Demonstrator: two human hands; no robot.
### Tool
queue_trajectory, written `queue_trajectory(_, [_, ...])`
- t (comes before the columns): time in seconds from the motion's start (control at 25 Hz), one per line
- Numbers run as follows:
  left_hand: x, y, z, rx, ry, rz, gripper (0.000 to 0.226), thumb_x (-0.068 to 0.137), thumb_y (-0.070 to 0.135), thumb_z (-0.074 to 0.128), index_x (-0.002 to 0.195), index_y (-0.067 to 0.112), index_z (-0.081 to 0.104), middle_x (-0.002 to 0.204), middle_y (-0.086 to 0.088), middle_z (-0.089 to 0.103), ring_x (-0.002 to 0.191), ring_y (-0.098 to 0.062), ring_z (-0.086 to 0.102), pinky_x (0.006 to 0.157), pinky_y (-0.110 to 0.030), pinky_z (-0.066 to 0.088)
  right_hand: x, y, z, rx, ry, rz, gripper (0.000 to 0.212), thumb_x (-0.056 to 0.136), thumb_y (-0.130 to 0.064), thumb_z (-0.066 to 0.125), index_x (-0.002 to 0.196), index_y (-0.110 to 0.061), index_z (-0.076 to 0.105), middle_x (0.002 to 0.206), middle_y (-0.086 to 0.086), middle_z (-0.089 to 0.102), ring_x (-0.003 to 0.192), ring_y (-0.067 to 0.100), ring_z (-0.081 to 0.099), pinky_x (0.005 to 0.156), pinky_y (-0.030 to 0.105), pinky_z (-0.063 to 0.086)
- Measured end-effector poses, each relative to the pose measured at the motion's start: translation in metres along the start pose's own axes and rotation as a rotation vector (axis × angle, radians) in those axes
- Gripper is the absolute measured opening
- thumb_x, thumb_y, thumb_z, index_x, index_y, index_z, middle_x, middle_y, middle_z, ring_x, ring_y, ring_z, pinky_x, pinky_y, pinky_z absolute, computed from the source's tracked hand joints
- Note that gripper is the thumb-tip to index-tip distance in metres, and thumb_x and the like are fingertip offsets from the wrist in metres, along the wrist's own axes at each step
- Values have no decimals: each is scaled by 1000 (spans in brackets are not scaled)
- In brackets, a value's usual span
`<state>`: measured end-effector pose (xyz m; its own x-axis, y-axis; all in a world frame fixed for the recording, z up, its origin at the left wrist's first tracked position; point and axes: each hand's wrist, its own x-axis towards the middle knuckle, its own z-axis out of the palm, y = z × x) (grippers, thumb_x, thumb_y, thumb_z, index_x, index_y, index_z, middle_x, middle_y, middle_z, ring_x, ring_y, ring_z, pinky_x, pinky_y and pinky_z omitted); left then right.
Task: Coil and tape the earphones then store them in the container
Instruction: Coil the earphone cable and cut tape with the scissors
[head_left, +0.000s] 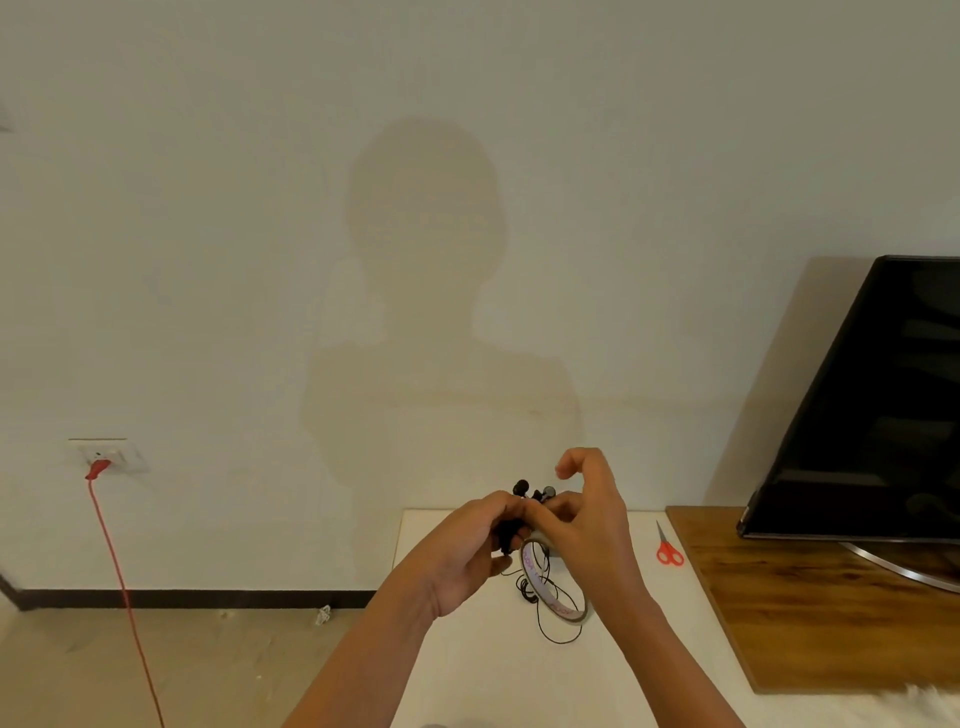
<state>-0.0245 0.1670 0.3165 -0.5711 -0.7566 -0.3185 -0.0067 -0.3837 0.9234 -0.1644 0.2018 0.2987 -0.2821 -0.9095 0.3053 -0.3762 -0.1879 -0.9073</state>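
Black earphones (521, 488) are held up over a white table (467, 665). My left hand (467, 545) is closed on the bundled cord, with both earbuds poking out above its fingers. My right hand (592, 514) touches the same bundle from the right, thumb and forefinger pinched at the cord and the other fingers raised. A roll of clear tape (553, 582) stands on edge just below my hands. Loose black cord (558, 623) lies looped through and around it on the table. No container shows in this view.
Red-handled scissors (667, 548) lie on the table's right edge. A wooden stand (779, 597) beyond them carries a black TV (872, 405). At left, a red cable (122, 587) hangs from a wall socket (104, 456) to the floor.
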Motion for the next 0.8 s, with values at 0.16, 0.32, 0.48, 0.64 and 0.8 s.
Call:
queue_trajectory(0.16, [4, -6, -2, -15, 16, -70, 22, 86, 23, 51, 79, 18, 71, 69, 4, 57, 61, -7, 49, 70, -26, 38, 5, 2, -5, -154, -33, 80, 48, 75, -21, 78, 86, -31, 33, 83, 16, 59, 48, 4, 58, 53, 18, 48])
queue_trajectory(0.32, [9, -11, 1, -111, 90, -184, 18, 84, 18, 51, 73, 16, 65, 66, 1, 60, 57, -8, 52, 70, -27, 39, 2, 0, -3, -257, 24, 83, 54, 68, -28, 84, 78, -32, 31, 88, -5, 41, 50, -4, 55, 49, 15, 42])
queue_trajectory(0.48, [14, -12, 2, -160, 125, -186, 20, 89, 17, 50, 77, 17, 66, 62, 3, 60, 59, -8, 51, 68, -26, 40, -2, 6, 2, -217, 111, 45, 47, 68, -23, 84, 76, -25, 38, 81, -5, 44, 62, -14, 54, 53, 6, 41])
queue_trajectory(0.64, [13, -14, 0, -163, 142, -120, 18, 91, 19, 54, 82, 17, 69, 62, 4, 59, 61, -6, 51, 64, -23, 43, 1, 11, -1, -51, 30, 168, 33, 77, -20, 78, 81, -11, 47, 68, 7, 66, 57, 4, 64, 55, 24, 50])
queue_trajectory(0.8, [14, -16, -1, -114, 155, -98, 23, 91, 20, 57, 73, 19, 72, 62, 5, 59, 58, -4, 53, 61, -22, 45, 0, 17, -3, 83, 25, 207, 29, 75, -10, 79, 84, -9, 51, 56, -2, 65, 55, 15, 69, 53, 22, 53])
